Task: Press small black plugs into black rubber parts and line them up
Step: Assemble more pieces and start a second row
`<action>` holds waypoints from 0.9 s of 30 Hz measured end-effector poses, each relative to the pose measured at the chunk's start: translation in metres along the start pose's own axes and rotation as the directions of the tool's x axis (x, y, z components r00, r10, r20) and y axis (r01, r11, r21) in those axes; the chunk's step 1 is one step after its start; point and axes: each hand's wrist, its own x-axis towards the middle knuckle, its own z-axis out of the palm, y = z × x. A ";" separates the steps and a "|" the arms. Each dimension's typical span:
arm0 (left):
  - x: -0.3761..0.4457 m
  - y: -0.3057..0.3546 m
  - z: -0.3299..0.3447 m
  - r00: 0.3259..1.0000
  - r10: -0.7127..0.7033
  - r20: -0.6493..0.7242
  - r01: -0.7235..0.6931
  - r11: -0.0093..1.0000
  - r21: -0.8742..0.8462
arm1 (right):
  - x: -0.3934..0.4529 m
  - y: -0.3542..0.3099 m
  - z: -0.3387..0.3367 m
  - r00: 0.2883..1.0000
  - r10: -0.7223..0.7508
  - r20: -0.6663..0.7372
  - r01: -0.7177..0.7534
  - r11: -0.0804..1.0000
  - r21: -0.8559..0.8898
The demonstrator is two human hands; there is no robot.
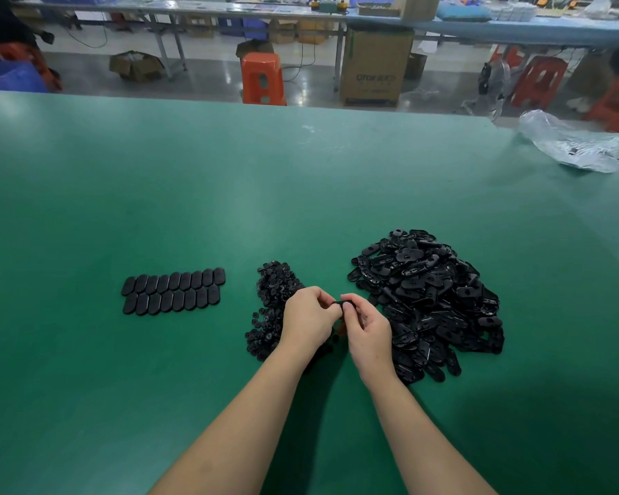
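Both hands meet just above the green table [193,191], between the two piles. Right hand [367,328] pinches one black rubber part [347,304] at thumb and fingertips, fingers curled round it. Left hand [308,317] has its curled fingertips on the same part from the other side; a plug in that pinch can't be made out. Pile of small black plugs [270,305] sits directly under and beyond the left hand, partly hidden by it. Big heap of rubber parts [429,301] lies just right of the right hand. Finished parts [174,291] are lined up in two touching rows, well left of the left hand. Clear plastic bag [572,144] far beyond the right hand, at the table edge.
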 end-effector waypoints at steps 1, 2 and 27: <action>-0.001 0.000 0.000 1.000 0.007 -0.005 -0.007 1.000 0.003 | 0.000 0.000 0.000 1.000 -0.004 0.002 0.004 1.000 0.003; -0.002 0.001 0.000 1.000 0.019 -0.009 -0.019 1.000 0.009 | -0.001 -0.001 0.000 1.000 -0.013 0.004 0.013 1.000 0.005; -0.006 -0.062 -0.062 0.877 0.211 -0.432 -0.045 0.931 0.362 | -0.005 -0.006 -0.001 0.999 0.003 0.048 -0.003 1.000 0.005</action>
